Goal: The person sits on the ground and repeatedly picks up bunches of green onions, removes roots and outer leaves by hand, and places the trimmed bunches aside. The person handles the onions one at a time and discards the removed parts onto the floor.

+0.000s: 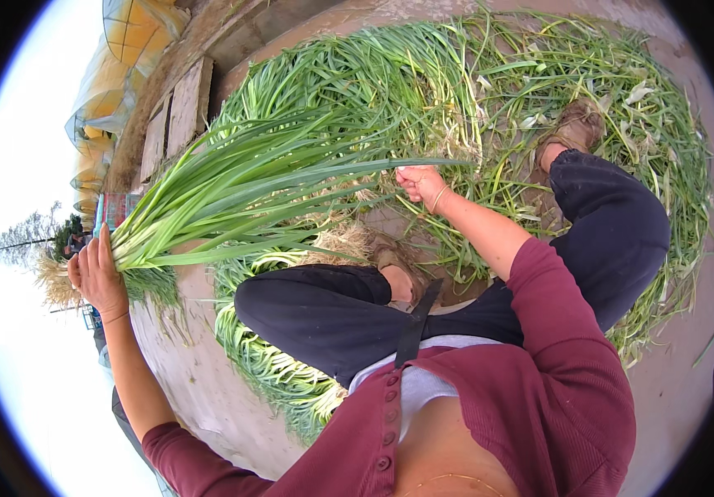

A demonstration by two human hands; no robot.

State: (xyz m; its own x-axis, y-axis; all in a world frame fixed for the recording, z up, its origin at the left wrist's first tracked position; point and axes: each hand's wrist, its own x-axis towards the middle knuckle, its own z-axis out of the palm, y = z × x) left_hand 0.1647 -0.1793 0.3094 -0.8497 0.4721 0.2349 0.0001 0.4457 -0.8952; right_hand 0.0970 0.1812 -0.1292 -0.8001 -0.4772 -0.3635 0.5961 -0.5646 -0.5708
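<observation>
My left hand (99,273) grips a bunch of long green leafy stalks (226,192), like garlic greens, near its root end at the far left. Its pale roots (56,282) stick out beyond my fingers, and the leaves fan out to the right. My right hand (420,185) has its fingers closed at the leaf tips; a long leaf passes by its fingertips, and whether it is pinched is unclear. Beyond the bunch lies a broad heap of the same greens (332,74). Near my foot is a clump of tan roots (341,242).
Loose leaves and trimmings (643,136) cover the ground around my shoe (574,127). More greens with pale stems (282,373) lie beside my bent leg. Wooden boards (177,118) and a low concrete edge stand at the upper left, by plastic-covered structures (139,31).
</observation>
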